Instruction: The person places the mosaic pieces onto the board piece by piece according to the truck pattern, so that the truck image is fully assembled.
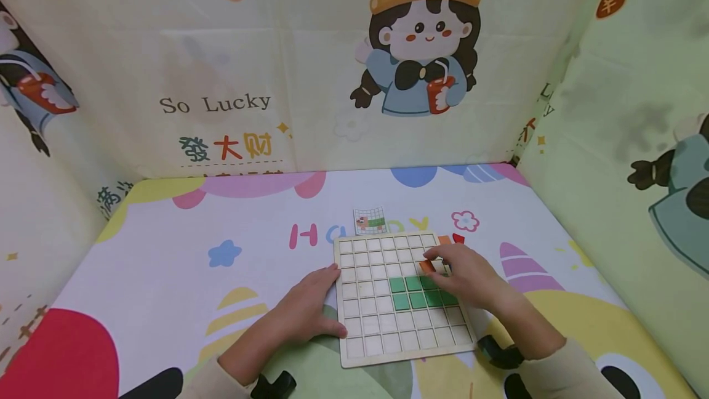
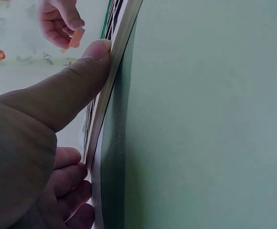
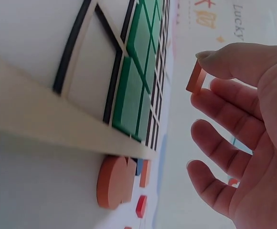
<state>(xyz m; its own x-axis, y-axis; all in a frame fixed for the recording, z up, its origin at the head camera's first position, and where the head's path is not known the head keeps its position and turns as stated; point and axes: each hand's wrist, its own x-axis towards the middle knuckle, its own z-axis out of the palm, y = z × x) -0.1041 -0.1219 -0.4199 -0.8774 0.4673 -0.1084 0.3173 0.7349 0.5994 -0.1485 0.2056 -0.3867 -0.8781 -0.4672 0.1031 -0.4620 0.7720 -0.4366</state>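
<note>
A pale wooden grid board [image 1: 382, 346] lies flat on the table cover, with a block of green square tiles [image 1: 415, 284] set in two rows of its cells. Between thumb and index finger, my right hand [image 1: 471, 273] pinches a small orange tile [image 3: 196, 78], held just above the board's upper right cells. The other right fingers are loosely bent. My left hand [image 1: 304, 303] rests along the board's left edge, its thumb [image 2: 88, 64] and fingertips touching the rim. Behind the board lies a small picture card [image 1: 369, 221] with a gridded pattern of green and orange.
Loose pieces lie beside the board's right side: a rounded orange one [image 3: 111, 183], a blue one [image 3: 139, 166] and a red one [image 3: 141, 206], partly hidden by my right hand in the head view. Printed cloth walls [image 1: 310, 66] enclose the table at the back and sides.
</note>
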